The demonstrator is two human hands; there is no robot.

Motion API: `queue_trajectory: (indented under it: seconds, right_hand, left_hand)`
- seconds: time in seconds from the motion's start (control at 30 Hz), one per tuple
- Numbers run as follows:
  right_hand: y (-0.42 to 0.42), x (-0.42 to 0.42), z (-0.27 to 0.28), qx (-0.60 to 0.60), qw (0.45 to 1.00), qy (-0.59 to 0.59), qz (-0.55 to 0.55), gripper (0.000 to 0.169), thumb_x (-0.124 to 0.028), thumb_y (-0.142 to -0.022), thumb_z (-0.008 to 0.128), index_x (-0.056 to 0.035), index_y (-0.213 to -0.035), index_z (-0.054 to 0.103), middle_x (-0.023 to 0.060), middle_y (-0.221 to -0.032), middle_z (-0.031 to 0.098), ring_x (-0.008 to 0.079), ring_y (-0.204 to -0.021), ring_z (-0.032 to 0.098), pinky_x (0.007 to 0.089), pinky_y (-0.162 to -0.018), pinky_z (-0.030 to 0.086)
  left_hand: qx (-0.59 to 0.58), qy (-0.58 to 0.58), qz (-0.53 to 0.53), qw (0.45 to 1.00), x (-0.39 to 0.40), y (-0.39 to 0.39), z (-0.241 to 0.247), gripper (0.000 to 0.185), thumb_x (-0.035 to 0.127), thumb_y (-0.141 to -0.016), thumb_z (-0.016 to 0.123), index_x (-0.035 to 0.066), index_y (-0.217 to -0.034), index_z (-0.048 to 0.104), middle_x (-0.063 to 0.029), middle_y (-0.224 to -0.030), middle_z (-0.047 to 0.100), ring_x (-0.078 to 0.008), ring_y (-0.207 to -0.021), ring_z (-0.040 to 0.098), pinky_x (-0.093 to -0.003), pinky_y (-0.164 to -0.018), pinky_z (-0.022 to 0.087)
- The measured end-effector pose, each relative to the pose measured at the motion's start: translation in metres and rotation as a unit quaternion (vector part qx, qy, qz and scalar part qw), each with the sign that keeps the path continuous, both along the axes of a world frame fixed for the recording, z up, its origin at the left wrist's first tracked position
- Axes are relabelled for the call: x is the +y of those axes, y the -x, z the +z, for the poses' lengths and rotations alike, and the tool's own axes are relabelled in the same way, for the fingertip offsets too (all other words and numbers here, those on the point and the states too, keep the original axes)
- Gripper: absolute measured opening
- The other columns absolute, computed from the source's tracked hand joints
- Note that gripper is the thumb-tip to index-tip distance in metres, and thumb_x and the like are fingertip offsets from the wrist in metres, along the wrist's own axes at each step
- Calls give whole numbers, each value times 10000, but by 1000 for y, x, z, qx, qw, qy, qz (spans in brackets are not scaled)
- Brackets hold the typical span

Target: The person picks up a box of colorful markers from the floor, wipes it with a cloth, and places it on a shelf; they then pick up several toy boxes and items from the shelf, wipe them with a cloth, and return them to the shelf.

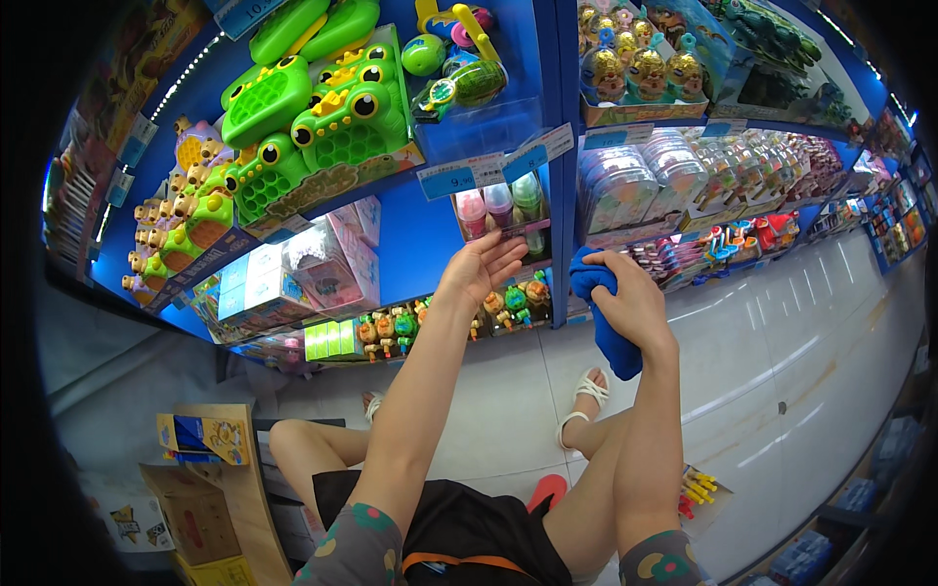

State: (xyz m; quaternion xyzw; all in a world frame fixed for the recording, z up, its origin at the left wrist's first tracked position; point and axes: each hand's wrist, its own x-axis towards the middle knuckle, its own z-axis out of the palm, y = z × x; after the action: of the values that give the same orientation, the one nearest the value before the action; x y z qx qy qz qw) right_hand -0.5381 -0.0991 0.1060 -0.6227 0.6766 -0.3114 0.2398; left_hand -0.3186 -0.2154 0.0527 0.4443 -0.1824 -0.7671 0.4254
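My left hand (486,265) is palm up with its fingers apart, at the front of a box of small bottles with pink, purple and green parts (498,204). Nothing lies in its palm. In my right hand (632,297) is a bunched blue cloth (615,338), which hangs down in front of the shelf upright (561,220). Above my left hand, a price tag (462,178) sticks out from the shelf edge. Green crocodile-shaped popper toys (352,132) fill a display box at the upper left. Small orange and green toys (513,299) stand on the low shelf just below my left hand.
Clear plastic packs (619,183) line the right shelves, under gold egg-shaped toys (648,73). White and pink boxes (267,282) are on the left shelf. A wooden board (253,505) and an open carton (192,513) are at the lower left. A tray of yellow and red items (700,487) rests on the tiled floor (777,351).
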Motion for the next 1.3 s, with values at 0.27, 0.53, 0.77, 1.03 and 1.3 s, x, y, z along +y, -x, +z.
queue_trajectory:
  seconds: [0.27,0.53,0.77,1.03,1.3]
  right_hand:
    - [-5,-3,0,3,1000,10,6,371,-120,-755,545,-148,-1115,632,101,-1128,627,318,-1047,589,409,-896,465]
    - [-8,-10,-17,-21,998,21,63,411,-71,-728,515,-80,-1126,620,139,-1121,634,328,-1039,599,375,-913,451]
    - [-37,-12,-24,30,993,-11,112,399,-75,-718,524,-83,-1105,624,136,-1118,633,334,-1037,596,381,-903,456]
    - [-102,9,-63,8,980,-13,196,390,-60,-706,544,-64,-1087,627,158,-1051,641,334,-980,611,364,-873,468]
    - [-176,103,-124,-321,920,-163,156,446,-9,-767,566,-55,-1211,574,101,-1096,625,186,-949,614,293,-802,511]
  left_hand:
    - [-36,39,-22,998,9,-1,-5,492,361,-912,623,10,-1221,471,-211,-1168,620,-292,-1042,648,-372,-767,591]
    - [-142,128,-201,961,97,-39,-53,413,406,-939,575,60,-1165,567,-73,-1165,637,-178,-1022,631,-344,-783,544]
    - [-167,73,-160,970,246,-164,-21,362,309,-976,538,56,-1235,550,-80,-1198,618,-175,-1070,611,-338,-862,519]
    - [-231,120,308,915,370,-355,59,312,154,-953,560,29,-1234,510,-115,-1178,603,-184,-982,632,-305,-805,541]
    - [-371,93,451,806,406,-461,48,429,171,-901,619,120,-1303,479,-43,-1232,527,-137,-971,566,-289,-763,503]
